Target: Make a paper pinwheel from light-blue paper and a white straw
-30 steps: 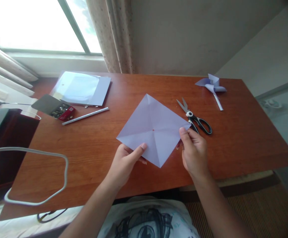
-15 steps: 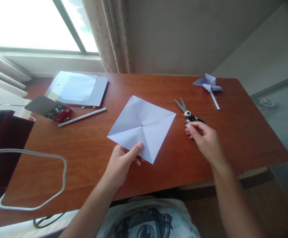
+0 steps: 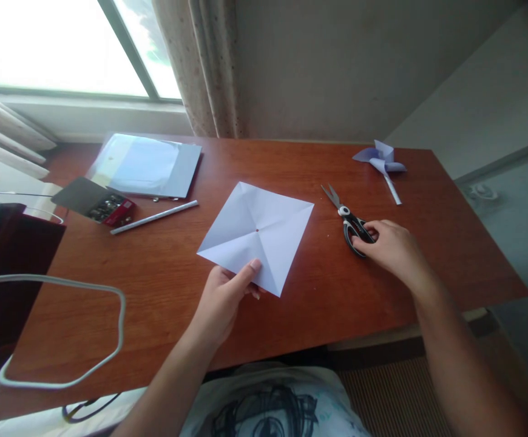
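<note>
A pale lilac square of paper (image 3: pixel 257 233), creased along both diagonals with a small dot at its centre, is held slightly above the wooden table (image 3: pixel 164 285). My left hand (image 3: pixel 225 297) pinches its near-left edge between thumb and fingers. My right hand (image 3: pixel 394 246) rests on the table with its fingers curled over the black handles of the scissors (image 3: pixel 348 220), whose blades point away to the upper left.
A finished paper pinwheel (image 3: pixel 380 162) lies at the far right. A white stick (image 3: pixel 155 216), an open box of pins (image 3: pixel 109 209) and a plastic sleeve of paper (image 3: pixel 148 165) lie at the far left. A white cable (image 3: pixel 64 328) loops over the near-left corner.
My right hand let go of the paper's right corner and moved right onto the scissors' handles. My left hand shifted the paper slightly left.
</note>
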The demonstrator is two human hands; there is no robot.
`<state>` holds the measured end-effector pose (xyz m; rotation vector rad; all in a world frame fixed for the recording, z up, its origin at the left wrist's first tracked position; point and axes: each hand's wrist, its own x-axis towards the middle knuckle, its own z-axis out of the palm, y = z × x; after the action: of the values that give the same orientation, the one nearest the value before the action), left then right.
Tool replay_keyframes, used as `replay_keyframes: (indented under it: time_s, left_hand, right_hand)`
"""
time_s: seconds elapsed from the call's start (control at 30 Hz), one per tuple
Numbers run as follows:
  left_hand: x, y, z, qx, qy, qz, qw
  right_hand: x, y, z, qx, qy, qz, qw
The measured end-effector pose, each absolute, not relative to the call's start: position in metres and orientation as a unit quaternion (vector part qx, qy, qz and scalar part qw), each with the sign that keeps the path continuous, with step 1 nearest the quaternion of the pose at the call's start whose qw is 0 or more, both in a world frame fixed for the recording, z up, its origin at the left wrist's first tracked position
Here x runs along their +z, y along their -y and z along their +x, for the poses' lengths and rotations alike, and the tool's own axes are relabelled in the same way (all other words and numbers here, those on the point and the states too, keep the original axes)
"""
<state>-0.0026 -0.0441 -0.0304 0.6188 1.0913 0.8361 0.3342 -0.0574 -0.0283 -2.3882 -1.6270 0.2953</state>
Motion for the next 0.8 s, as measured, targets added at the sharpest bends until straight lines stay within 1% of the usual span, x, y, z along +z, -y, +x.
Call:
replay_keyframes:
  time_s: [0.07, 0.17, 0.23, 0.3, 0.37, 0.4, 0.43, 0.5, 0.6, 0.7, 0.8]
  left_hand:
    - [-0.029, 0.042, -0.005, 0.384, -0.498, 0.278, 0.726]
    - [-0.023, 0.036, -0.008, 0.393, -0.503, 0.294, 0.712]
    - [-0.017, 0.029, -0.008, 0.402, -0.5, 0.309, 0.702]
    - [-0.011, 0.021, -0.004, 0.411, -0.487, 0.326, 0.698]
    - [-0.008, 0.013, 0.001, 0.414, -0.473, 0.341, 0.698]
    - [-0.008, 0.01, 0.004, 0.413, -0.467, 0.347, 0.7]
    - [-0.009, 0.008, 0.007, 0.408, -0.462, 0.352, 0.705]
    - [-0.013, 0.006, 0.01, 0.401, -0.459, 0.355, 0.709]
    - [-0.018, 0.008, 0.011, 0.402, -0.461, 0.345, 0.712]
    - [-0.019, 0.01, 0.008, 0.408, -0.453, 0.331, 0.72]
    - [-0.017, 0.01, 0.004, 0.421, -0.44, 0.324, 0.725]
  right_hand:
    - [-0.023, 0.061, 0.335, 0.129, 0.538, -0.82, 0.145]
    - [-0.013, 0.078, 0.332, 0.225, 0.51, -0.798, 0.23]
    - [-0.007, 0.092, 0.326, 0.378, 0.445, -0.72, 0.375]
    - [-0.002, 0.106, 0.317, 0.459, 0.421, -0.639, 0.452]
    - [-0.001, 0.118, 0.306, 0.509, 0.382, -0.588, 0.499]
    - [-0.002, 0.123, 0.3, 0.527, 0.368, -0.572, 0.509]
    - [-0.004, 0.127, 0.293, 0.546, 0.363, -0.569, 0.497]
    - [-0.008, 0.135, 0.277, 0.552, 0.354, -0.583, 0.48]
    - [-0.016, 0.145, 0.253, 0.569, 0.35, -0.567, 0.481]
    - [-0.02, 0.153, 0.231, 0.61, 0.364, -0.539, 0.452]
    - [-0.018, 0.156, 0.218, 0.627, 0.341, -0.547, 0.438]
